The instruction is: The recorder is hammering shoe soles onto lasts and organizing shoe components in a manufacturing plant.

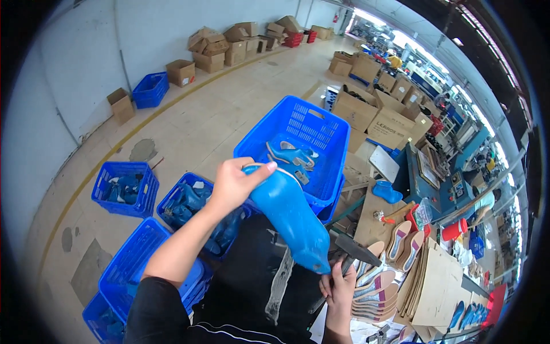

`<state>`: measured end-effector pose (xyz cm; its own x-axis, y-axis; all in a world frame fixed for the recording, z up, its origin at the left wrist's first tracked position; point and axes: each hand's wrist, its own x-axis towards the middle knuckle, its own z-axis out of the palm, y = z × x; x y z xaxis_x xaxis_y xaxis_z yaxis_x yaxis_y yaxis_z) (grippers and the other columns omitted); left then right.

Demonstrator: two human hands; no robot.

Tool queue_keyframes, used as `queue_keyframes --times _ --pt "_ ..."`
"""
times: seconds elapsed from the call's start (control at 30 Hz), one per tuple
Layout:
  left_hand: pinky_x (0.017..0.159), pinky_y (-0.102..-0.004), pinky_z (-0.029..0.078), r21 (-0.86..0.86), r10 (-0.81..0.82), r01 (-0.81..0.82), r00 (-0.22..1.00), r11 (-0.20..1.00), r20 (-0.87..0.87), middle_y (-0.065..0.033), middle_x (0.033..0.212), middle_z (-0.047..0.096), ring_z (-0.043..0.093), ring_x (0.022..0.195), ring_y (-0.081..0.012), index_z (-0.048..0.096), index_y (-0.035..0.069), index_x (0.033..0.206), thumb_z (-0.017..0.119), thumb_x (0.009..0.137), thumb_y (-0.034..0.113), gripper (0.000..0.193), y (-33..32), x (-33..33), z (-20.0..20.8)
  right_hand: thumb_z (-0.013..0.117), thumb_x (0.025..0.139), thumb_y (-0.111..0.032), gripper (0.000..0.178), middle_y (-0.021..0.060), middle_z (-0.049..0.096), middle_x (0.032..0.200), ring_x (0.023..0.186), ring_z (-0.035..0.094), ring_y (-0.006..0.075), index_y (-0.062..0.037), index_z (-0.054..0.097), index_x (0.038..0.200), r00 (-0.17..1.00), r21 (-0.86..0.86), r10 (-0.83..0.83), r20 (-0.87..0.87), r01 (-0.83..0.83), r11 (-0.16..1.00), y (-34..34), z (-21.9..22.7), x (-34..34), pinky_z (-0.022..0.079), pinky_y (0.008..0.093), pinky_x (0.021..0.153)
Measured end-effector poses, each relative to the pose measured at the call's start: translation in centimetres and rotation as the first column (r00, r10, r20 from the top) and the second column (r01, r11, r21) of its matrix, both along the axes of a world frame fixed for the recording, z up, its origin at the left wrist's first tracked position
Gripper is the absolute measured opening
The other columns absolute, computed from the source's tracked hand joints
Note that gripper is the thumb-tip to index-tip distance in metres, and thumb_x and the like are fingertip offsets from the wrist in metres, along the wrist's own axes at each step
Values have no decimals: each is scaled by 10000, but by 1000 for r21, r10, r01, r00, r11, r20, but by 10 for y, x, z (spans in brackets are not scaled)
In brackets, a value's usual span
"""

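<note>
A glossy blue shoe last (pixel 289 221) hangs at a slant in front of my body, a tan insole edge showing along its upper end. My left hand (pixel 238 182) is closed on that upper end, thumb over the edge. The last's narrow tip points down toward my right hand (pixel 339 289), which is closed round the handle of a hammer (pixel 358 250). The dark hammer head sits just above my right fingers, beside the tip. I cannot tell whether my right fingers touch the last. Beyond the last stands a large blue crate (pixel 338 155) with several blue pieces inside.
Several insoles (pixel 375 289) lie stacked on the bench at right, beside cardboard sheets (pixel 432 281). Another blue last (pixel 387 192) rests farther along it, near a red container (pixel 454 230). Blue crates (pixel 150 198) of lasts stand at left. Cardboard boxes (pixel 209 60) line the wall.
</note>
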<state>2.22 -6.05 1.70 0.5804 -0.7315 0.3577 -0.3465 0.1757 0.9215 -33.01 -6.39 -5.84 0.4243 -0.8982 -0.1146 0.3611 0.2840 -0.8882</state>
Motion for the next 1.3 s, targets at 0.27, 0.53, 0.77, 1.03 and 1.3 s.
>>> queue_keyframes --times 0.27,0.53,0.77,1.03,1.3 --pt "344 -369 494 167 55 -47 997 985 -46 -165 630 680 666 415 -266 641 -34 785 831 927 433 524 -136 43 -49 610 1120 -313 265 43 529 615 360 388 120 -137 485 966 901 172 -248 -355 323 931 32 -87 -94 296 264 329" --pt "684 -385 675 -91 23 -143 646 985 -763 -204 996 750 785 786 -284 626 -103 1241 819 959 147 424 -245 141 -211 679 1074 -346 262 -35 502 608 406 425 88 -183 564 905 792 289 -189 -581 417 862 75 -117 -110 253 250 357" --pt "763 -314 593 -211 -108 88 990 974 -86 -131 1113 756 749 859 -185 630 41 1414 688 1038 68 382 -189 42 -173 677 1073 -381 289 -48 463 605 397 382 85 -146 569 943 761 305 -278 -586 525 794 79 -154 -127 254 253 350" --pt "853 -405 580 222 292 -423 843 879 453 -152 1082 743 727 983 -315 750 37 1155 717 993 106 180 129 62 -291 755 1033 -355 441 80 574 681 623 493 191 69 651 975 253 -466 -498 -829 181 866 58 -260 -201 435 399 580" --pt "1079 -545 536 981 512 -176 838 -80 192 -320 1318 667 686 1181 -490 652 48 1369 704 967 536 635 447 23 -568 737 1029 -211 410 245 748 1155 1034 725 305 86 679 1306 -142 -550 -590 -795 -242 800 46 -218 -173 572 400 938"
